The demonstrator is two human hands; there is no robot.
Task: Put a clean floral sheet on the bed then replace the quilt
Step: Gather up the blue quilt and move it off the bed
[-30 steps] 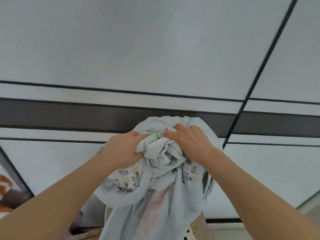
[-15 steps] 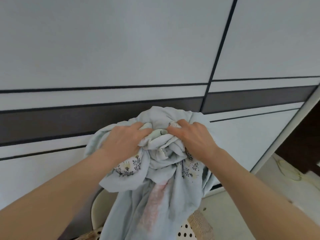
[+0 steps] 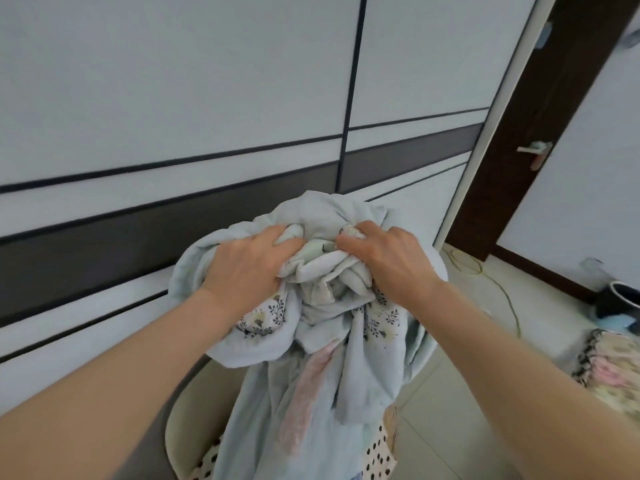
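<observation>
A pale blue floral sheet (image 3: 322, 358) is bunched into a bundle in front of me, its loose end hanging down with small dark flower prints and a pink patch. My left hand (image 3: 247, 268) grips the left side of the bundle with curled fingers. My right hand (image 3: 389, 261) grips the right side, thumb dug into the folds. Both hands hold it up at chest height, close together. The bed and the quilt are out of view.
A white wardrobe (image 3: 173, 98) with dark bands fills the view ahead. A cream chair (image 3: 188, 420) with polka-dot fabric stands below the sheet. A dark door (image 3: 526, 133) is at the right, with a green cable (image 3: 502, 292) on the tiled floor and patterned bedding (image 3: 609, 368) at the right edge.
My view has swung to the right, bringing the door and floor into sight. Both hands keep the same grip on the bundled sheet.
</observation>
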